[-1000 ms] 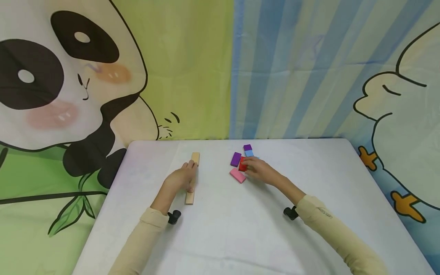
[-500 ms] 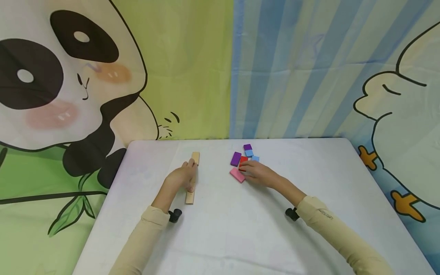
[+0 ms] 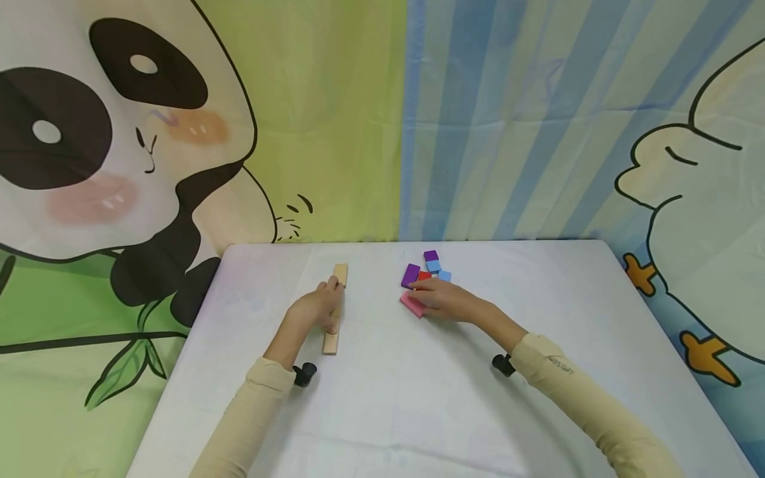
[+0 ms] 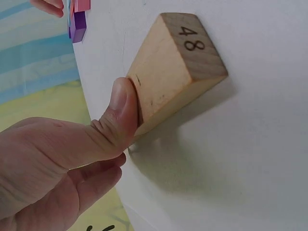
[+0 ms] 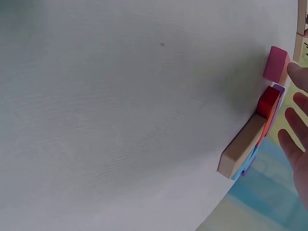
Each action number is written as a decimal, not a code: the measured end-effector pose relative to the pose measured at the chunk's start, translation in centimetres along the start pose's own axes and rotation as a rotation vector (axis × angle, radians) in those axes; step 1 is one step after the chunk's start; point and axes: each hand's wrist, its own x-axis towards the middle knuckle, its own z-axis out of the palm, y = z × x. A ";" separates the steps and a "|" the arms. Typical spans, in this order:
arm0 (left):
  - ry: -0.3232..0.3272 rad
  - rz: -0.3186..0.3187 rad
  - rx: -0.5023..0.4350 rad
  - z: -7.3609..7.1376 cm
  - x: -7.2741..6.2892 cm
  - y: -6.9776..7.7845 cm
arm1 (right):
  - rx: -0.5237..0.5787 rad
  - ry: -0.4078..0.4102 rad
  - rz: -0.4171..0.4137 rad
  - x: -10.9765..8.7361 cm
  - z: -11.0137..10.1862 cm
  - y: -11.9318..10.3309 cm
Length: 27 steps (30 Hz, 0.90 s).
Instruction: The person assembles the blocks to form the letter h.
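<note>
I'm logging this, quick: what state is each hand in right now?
Left hand: holding the wooden blocks.
Right hand: at the pink block; cannot tell whether it's gripping.

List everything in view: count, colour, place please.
wooden blocks: at least two, pale, row at left
pink block: one, pink, front of coloured group
red block: one, red, behind pink
purple faces: two, purple, left of and beyond red
blue faces: two, light blue, right of red
table: one, white, underneath
backdrop: count unclear, multicoloured, behind table
wrist devices: two, black, one each side
sleeves: two, beige, foreground
left hand: one, on wooden blocks
right hand: one, by pink block
</note>
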 end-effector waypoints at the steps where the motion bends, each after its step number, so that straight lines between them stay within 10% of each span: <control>1: -0.003 0.001 0.007 0.0 0.0 0.0 | -0.005 -0.002 -0.008 0.1 -0.1 0.0; 27: 0.023 0.039 0.049 0.2 0.1 -0.5 | 0.003 -0.269 0.021 1.8 -0.6 0.6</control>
